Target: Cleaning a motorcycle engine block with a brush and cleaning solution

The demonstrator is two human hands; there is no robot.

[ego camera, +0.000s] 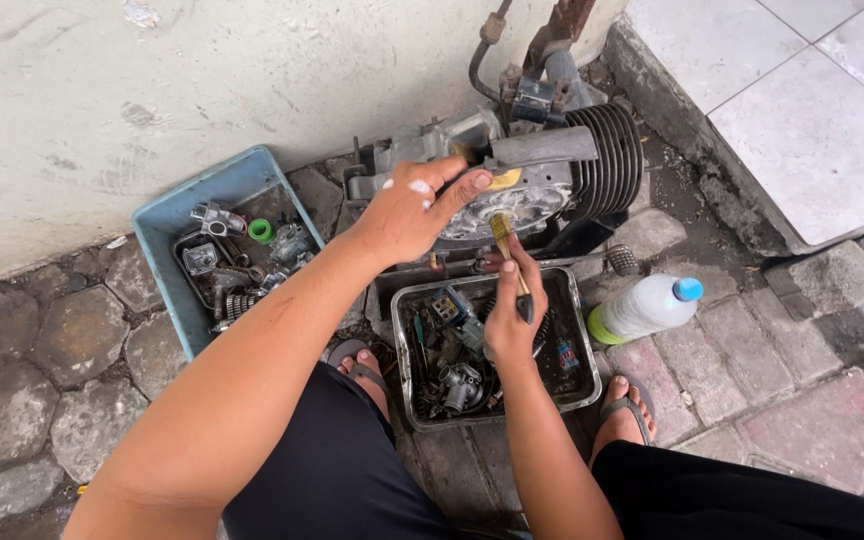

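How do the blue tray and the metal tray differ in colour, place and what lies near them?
The blue tray is light blue plastic; the metal tray is grey. The blue tray sits by the wall, the metal tray between the person's feet. The right hand with its brush is over the metal tray only. Both hold small engine parts.

Engine [542, 170] sits on the paving against the wall [152, 90], at the far middle. Left hand [407, 210] rests on the engine's top. Just before the engine, a metal tray [580, 385] with small parts in it, between the person's two feet. Right hand [510, 315] is over the tray, holding a brush [509, 262] whose bristles touch the engine's lower face. Left of the engine, a plastic tub [167, 250] holding more parts, against the wall. Right of the tray, a bottle [647, 305] lies on its side. Raised tiled step [782, 110] far right.
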